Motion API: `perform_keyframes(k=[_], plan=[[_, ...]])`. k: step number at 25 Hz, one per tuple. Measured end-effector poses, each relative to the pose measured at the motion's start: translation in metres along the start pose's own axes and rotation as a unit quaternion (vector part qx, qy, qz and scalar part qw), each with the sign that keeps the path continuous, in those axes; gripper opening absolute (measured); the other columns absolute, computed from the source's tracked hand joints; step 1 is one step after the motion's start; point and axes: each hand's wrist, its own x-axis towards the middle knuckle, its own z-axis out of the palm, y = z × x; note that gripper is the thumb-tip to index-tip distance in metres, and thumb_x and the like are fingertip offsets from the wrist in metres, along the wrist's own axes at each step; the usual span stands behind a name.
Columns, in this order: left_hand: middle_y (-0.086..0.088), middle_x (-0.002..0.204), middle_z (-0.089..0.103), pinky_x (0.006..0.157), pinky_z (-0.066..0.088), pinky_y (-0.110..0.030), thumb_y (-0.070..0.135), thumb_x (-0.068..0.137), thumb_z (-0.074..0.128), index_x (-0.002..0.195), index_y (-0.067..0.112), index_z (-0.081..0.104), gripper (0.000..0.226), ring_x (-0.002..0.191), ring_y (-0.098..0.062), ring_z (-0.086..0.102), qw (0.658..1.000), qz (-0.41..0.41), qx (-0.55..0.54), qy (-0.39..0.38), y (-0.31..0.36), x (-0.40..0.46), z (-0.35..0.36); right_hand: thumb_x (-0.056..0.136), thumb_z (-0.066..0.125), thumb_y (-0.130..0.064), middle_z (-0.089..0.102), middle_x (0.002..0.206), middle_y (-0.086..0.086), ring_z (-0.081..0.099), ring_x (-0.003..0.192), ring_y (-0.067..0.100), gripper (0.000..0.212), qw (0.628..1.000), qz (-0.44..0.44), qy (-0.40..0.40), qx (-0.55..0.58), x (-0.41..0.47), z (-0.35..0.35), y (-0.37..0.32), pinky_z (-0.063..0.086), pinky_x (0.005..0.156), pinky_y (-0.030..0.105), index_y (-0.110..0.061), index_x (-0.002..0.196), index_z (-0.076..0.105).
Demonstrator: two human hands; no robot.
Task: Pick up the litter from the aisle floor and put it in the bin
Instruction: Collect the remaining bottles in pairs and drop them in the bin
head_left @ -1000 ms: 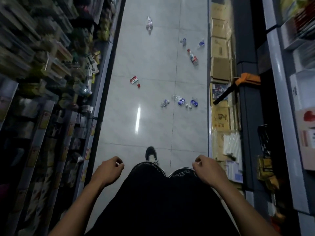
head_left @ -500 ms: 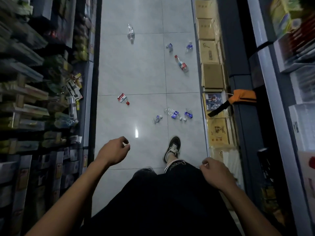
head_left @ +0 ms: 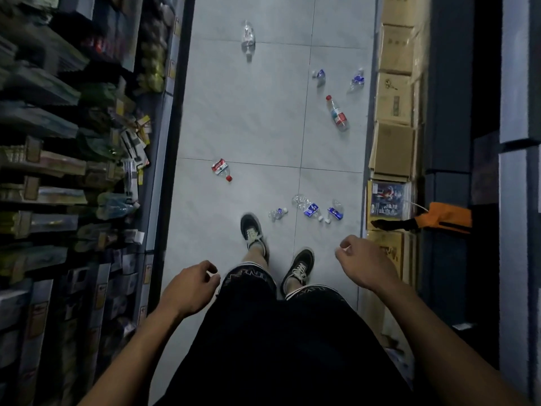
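Observation:
Crushed plastic bottles lie scattered on the tiled aisle floor. A small clear one point(head_left: 276, 213) lies just ahead of my feet, with two blue-labelled ones point(head_left: 311, 210) point(head_left: 335, 212) to its right. A red-labelled crushed bottle point(head_left: 221, 169) lies to the left. Farther off are a red-capped bottle point(head_left: 337, 114), two blue-labelled ones point(head_left: 320, 76) point(head_left: 357, 80) and a clear bottle point(head_left: 248, 39). My left hand point(head_left: 190, 288) and my right hand point(head_left: 366, 263) hang at my sides, fingers loosely curled, holding nothing. No bin is in view.
Stocked shelves point(head_left: 73, 171) line the left side of the aisle. Cardboard boxes point(head_left: 393, 101) stand in a row along the right side, beside dark shelving. An orange and black bag point(head_left: 445, 219) sticks out from the right shelf. My two black shoes point(head_left: 253, 234) stand on the tiles.
I have walked forward along the aisle, so the bottles are nearer to my feet. Both hands have swung a little and still hold nothing.

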Motion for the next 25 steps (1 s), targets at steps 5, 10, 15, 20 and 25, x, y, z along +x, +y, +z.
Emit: perform_keyframes(k=[5, 10, 15, 20, 25], plan=[[0.002, 0.110, 0.073, 0.087, 0.053, -0.036, 0.044, 0.096, 0.050, 0.120, 0.026, 0.063, 0.033, 0.101, -0.023, 0.065, 0.997, 0.043, 0.042, -0.055, 0.028, 0.087, -0.045, 0.096, 0.049, -0.047, 0.071, 0.114, 0.006, 0.064, 0.095, 0.025, 0.038, 0.998, 0.026, -0.025, -0.050, 0.053, -0.016, -0.020, 0.052, 0.078, 0.035, -0.020, 0.118, 0.065], [-0.004, 0.115, 0.072, 0.087, 0.054, -0.039, 0.043, 0.092, 0.050, 0.117, 0.025, 0.063, 0.033, 0.104, -0.028, 0.065, 0.991, 0.055, 0.080, -0.091, 0.078, 0.189, -0.046, 0.092, 0.048, -0.050, 0.070, 0.106, 0.004, 0.063, 0.089, 0.023, 0.034, 0.993, 0.053, -0.086, -0.068, 0.121, -0.003, -0.010, 0.053, 0.075, 0.036, -0.025, 0.108, 0.064], [-0.006, 0.106, 0.072, 0.080, 0.053, -0.038, 0.042, 0.085, 0.053, 0.103, 0.026, 0.065, 0.027, 0.095, -0.029, 0.065, 0.990, -0.018, 0.016, -0.136, 0.116, 0.303, 0.033, 0.092, 0.051, -0.040, 0.070, 0.107, 0.009, 0.064, 0.096, 0.030, 0.027, 0.984, 0.069, -0.158, -0.041, 0.249, 0.063, 0.027, 0.053, 0.079, 0.037, -0.018, 0.103, 0.064], [-0.006, 0.112, 0.069, 0.086, 0.055, -0.041, 0.034, 0.083, 0.057, 0.118, 0.019, 0.062, 0.038, 0.097, -0.027, 0.065, 0.988, -0.037, -0.016, -0.150, 0.116, 0.452, 0.189, 0.094, 0.055, -0.028, 0.063, 0.125, 0.012, 0.060, 0.114, 0.033, 0.036, 0.986, 0.064, -0.154, 0.007, 0.406, 0.201, 0.084, 0.053, 0.088, 0.042, -0.012, 0.125, 0.061], [-0.017, 0.134, 0.051, 0.096, 0.050, -0.048, 0.030, 0.083, 0.066, 0.142, 0.012, 0.044, 0.065, 0.119, -0.036, 0.052, 0.996, -0.019, 0.062, -0.066, 0.073, 0.610, 0.333, 0.091, 0.060, -0.023, 0.047, 0.142, 0.016, 0.044, 0.129, 0.034, 0.054, 0.996, 0.072, -0.055, -0.027, 0.553, 0.353, 0.136, 0.045, 0.100, 0.045, -0.008, 0.141, 0.044]])
